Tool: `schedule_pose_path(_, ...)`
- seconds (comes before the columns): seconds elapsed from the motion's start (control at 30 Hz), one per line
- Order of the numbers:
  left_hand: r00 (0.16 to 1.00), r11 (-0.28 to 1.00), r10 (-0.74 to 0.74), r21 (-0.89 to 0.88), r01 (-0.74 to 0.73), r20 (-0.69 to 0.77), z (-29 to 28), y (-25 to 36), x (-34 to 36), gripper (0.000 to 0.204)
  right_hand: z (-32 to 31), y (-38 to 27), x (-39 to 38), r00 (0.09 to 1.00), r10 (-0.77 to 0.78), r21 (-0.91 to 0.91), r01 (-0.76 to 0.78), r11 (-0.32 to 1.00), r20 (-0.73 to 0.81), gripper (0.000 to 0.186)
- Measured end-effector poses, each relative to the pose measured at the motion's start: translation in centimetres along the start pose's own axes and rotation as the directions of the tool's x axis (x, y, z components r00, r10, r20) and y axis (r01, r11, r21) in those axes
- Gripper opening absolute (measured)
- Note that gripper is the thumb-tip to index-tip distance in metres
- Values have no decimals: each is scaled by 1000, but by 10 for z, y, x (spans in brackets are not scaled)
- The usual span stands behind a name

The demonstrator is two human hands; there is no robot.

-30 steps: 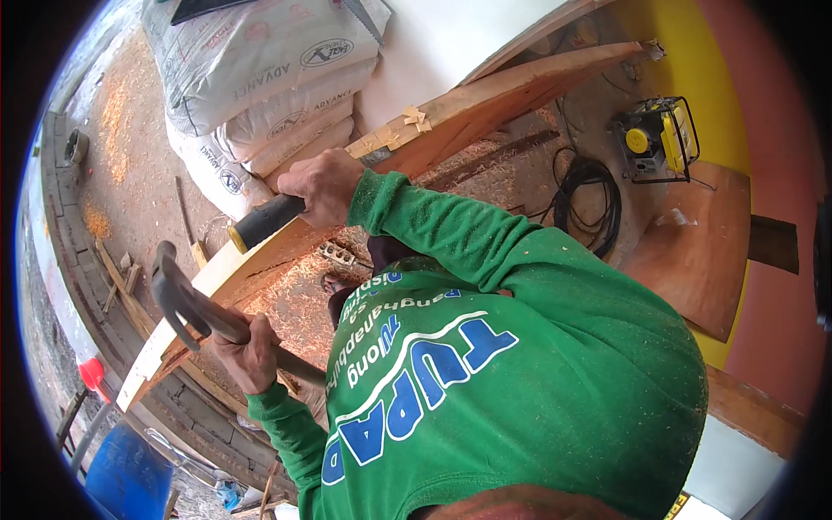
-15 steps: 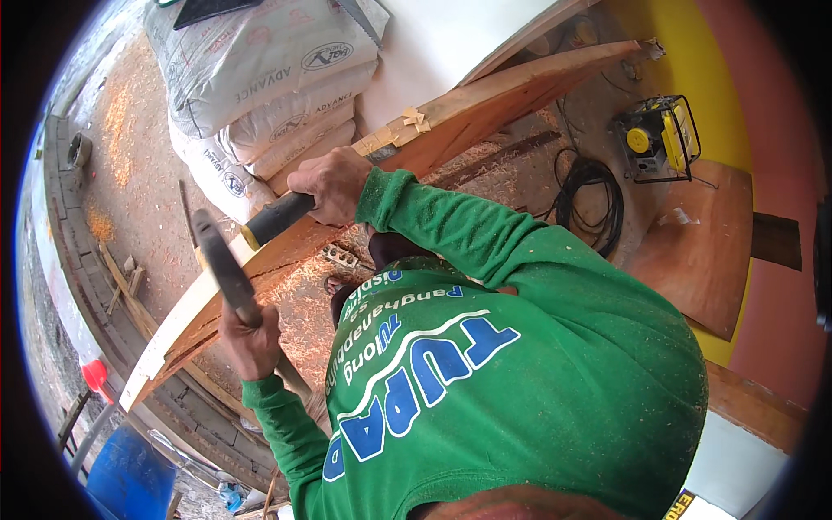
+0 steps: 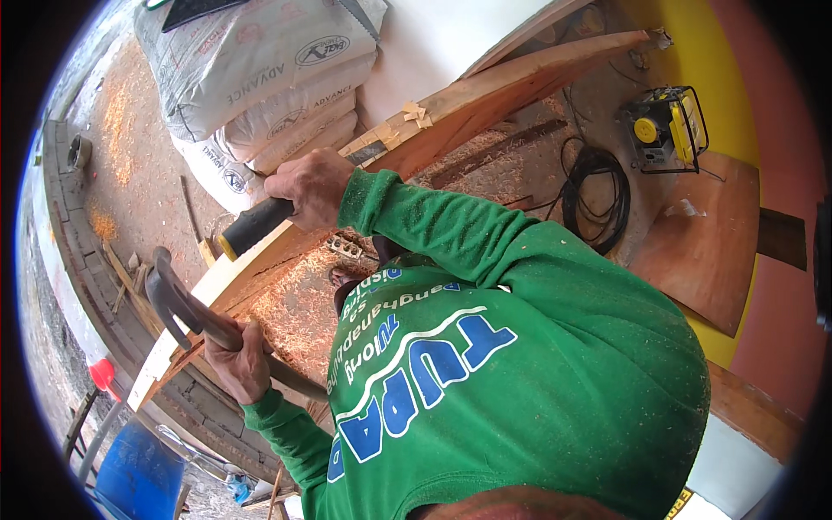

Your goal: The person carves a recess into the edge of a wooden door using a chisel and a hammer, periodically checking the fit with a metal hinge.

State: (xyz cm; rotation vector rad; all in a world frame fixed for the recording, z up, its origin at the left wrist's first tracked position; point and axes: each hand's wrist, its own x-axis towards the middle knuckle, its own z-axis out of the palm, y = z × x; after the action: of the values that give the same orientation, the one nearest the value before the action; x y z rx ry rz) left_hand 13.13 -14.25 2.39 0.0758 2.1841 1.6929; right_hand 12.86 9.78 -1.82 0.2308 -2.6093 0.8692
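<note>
Since half a second ago the claw hammer (image 3: 178,303) has swung back to the left and its head now curves over the pale end of the plank (image 3: 286,251). The left hand (image 3: 241,364), in the lower left of the frame, has its fingers clamped on the wooden handle. Right of it, near the centre, the right hand (image 3: 314,186) grips a chisel (image 3: 260,225) with a black handle, laid along the plank below the stacked sacks (image 3: 251,78). A yellow machine (image 3: 663,130) sits upper right.
</note>
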Motion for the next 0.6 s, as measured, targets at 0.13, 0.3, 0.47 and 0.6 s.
schedule_pose_path(0.13, 980, 963, 83, 237, -125, 180, 8, -3, 8, 14, 0, 5, -2, 1000, 13, 10, -13, 1000, -17, 13)
schedule_pose_path(0.3, 996, 998, 2, 67, -7, 86, 7, -18, 14, 13, -6, 8, 3, 997, 48, 13, -47, 999, -53, 13)
schedule_pose_path(0.47, 981, 990, -38, 139, 11, 192, 27, -6, 16, 15, -8, 10, -2, 1000, 13, 9, -13, 1000, -27, 13)
schedule_pose_path(0.6, 993, 988, 4, 154, -22, 120, 14, 2, 19, 16, -26, 12, 1, 991, 53, 127, -38, 991, -121, 16)
